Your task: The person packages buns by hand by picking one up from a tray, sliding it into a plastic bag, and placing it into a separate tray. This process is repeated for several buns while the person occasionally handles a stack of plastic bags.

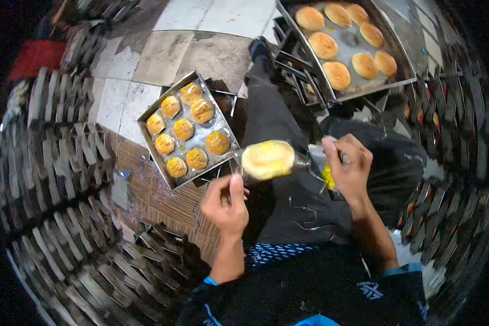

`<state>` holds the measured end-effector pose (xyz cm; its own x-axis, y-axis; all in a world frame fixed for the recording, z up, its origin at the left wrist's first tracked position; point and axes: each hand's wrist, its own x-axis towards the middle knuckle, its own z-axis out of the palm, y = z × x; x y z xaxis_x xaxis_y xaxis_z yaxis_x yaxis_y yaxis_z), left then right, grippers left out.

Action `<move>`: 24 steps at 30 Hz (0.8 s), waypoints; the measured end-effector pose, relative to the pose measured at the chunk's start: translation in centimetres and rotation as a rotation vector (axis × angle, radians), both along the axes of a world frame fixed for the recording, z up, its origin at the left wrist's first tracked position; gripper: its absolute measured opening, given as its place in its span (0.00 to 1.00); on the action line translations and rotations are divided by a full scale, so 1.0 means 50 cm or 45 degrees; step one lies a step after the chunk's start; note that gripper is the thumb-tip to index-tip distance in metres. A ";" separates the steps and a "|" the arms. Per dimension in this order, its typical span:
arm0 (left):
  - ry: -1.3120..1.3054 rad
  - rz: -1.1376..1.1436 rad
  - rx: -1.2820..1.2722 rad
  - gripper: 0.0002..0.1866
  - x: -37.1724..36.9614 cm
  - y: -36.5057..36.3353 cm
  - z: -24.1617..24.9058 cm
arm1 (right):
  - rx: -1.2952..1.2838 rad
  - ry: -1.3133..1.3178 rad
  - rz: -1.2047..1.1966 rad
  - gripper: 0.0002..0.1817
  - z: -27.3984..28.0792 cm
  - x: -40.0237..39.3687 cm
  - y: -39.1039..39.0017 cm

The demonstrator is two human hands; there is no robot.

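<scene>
My left hand [225,202] grips the near edge of a small metal tin [239,169], and a pale round pastry [267,159] lies in the tin. I hold it over my lap, just right of a square metal tray [146,120] holding several golden glazed pastries [183,129]. My right hand [349,169] is closed around a yellow-tipped brush [327,177], right beside the pastry. The brush handle is hidden inside the fingers.
A larger tray [405,76] of several paler pastries [337,74] rests on a rack at the upper right. Stacks of empty metal tins [65,163] ring the floor on the left, front and right. My dark trouser legs [288,206] fill the middle.
</scene>
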<state>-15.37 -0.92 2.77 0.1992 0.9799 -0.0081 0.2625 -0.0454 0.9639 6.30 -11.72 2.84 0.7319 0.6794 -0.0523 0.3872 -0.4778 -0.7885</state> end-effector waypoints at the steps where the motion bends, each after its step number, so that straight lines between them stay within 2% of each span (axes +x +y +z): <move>1: 0.019 -0.020 0.033 0.09 0.011 0.027 0.013 | 0.025 -0.019 0.050 0.08 0.032 0.004 0.026; 3: 0.016 -0.017 -0.066 0.12 0.049 0.075 0.019 | 0.277 -0.488 0.673 0.21 0.081 -0.016 0.088; 4: -0.005 -0.084 -0.136 0.13 0.062 0.096 0.024 | 0.147 -0.432 0.799 0.30 0.075 -0.026 0.111; 6: -0.108 -0.148 -0.219 0.13 0.074 0.118 -0.007 | -0.047 -0.395 0.887 0.33 0.038 -0.012 0.139; 8: -0.244 -0.060 -0.316 0.13 0.058 0.121 -0.020 | 0.099 -0.033 0.854 0.33 0.022 0.030 0.140; 9: -0.179 -0.033 -0.222 0.14 0.031 0.129 -0.077 | 0.036 0.219 0.760 0.31 0.024 0.049 0.134; 10: -0.182 -0.002 -0.223 0.14 -0.006 0.137 -0.151 | 0.138 0.617 0.568 0.31 0.016 0.061 0.123; 11: 0.033 0.017 -0.233 0.14 -0.048 0.149 -0.232 | 0.230 1.008 0.354 0.32 0.006 0.073 0.109; 12: 0.248 0.030 -0.246 0.15 -0.082 0.165 -0.306 | 0.204 1.071 0.258 0.33 0.021 0.092 0.095; 13: 0.249 0.049 -0.251 0.15 -0.107 0.183 -0.374 | 0.379 1.123 0.057 0.29 -0.012 0.104 0.062; 14: 0.423 0.056 -0.184 0.16 -0.128 0.205 -0.434 | 0.316 0.941 0.160 0.27 -0.014 0.124 0.032; 15: 0.598 0.057 -0.119 0.18 -0.140 0.229 -0.467 | 0.289 0.709 0.116 0.25 -0.069 0.165 -0.029; 16: 0.676 0.073 -0.169 0.20 -0.125 0.313 -0.479 | 0.291 0.824 -0.037 0.24 -0.034 0.181 -0.017; 17: 0.799 0.050 -0.086 0.20 -0.125 0.363 -0.530 | 0.310 0.959 -0.252 0.25 -0.041 0.208 -0.018; 18: 0.919 0.030 0.001 0.19 -0.130 0.399 -0.584 | 0.284 0.900 -0.213 0.28 -0.013 0.195 0.006; 19: 0.909 0.043 0.002 0.19 -0.125 0.428 -0.596 | 0.332 0.874 -0.108 0.28 -0.015 0.195 0.026; 21: 1.185 -0.063 -0.135 0.16 -0.111 0.470 -0.620 | 0.339 0.798 0.037 0.31 -0.018 0.188 0.065; 22: 1.180 -0.069 -0.137 0.16 -0.106 0.484 -0.628 | 0.285 0.557 0.103 0.33 -0.020 0.182 0.093; 24: 1.309 -0.045 -0.342 0.16 -0.102 0.502 -0.636 | 0.242 0.517 0.339 0.33 -0.007 0.151 0.164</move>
<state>-20.47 24.19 -29.04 0.0022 0.9147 -0.4042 0.9593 0.1122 0.2592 13.85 -3.53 2.49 0.4786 0.8645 -0.1536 0.1207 -0.2380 -0.9637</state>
